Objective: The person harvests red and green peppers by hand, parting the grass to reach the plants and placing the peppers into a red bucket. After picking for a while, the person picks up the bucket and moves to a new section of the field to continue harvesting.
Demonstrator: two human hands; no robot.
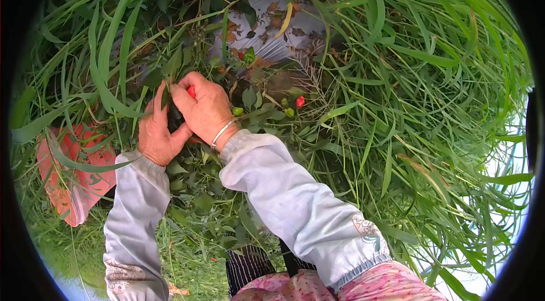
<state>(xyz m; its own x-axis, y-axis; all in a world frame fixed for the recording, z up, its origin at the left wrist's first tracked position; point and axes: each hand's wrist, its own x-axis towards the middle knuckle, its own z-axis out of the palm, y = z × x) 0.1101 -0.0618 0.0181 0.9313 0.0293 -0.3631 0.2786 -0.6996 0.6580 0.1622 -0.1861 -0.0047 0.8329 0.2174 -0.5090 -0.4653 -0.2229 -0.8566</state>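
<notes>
My right hand (205, 109), with a bracelet at the wrist, is closed among the leaves of a low pepper plant. A bit of a red pepper (191, 91) shows between its curled fingers; the rest is hidden. Close beside it on the left, my left hand (157, 135) has its fingers stretched upward and its thumb apart, near the same stems. A small green pepper (237, 111) hangs just right of my right wrist. Farther right are another green pepper (289, 112) and a red pepper (300, 101).
A pink-red bag (85, 173) lies in the grass left of my left hand. Grey plastic sheeting (264, 23) strewn with dry leaves covers the ground beyond my hands. Tall grass (409, 85) crowds the right side, and long blades hang across the left.
</notes>
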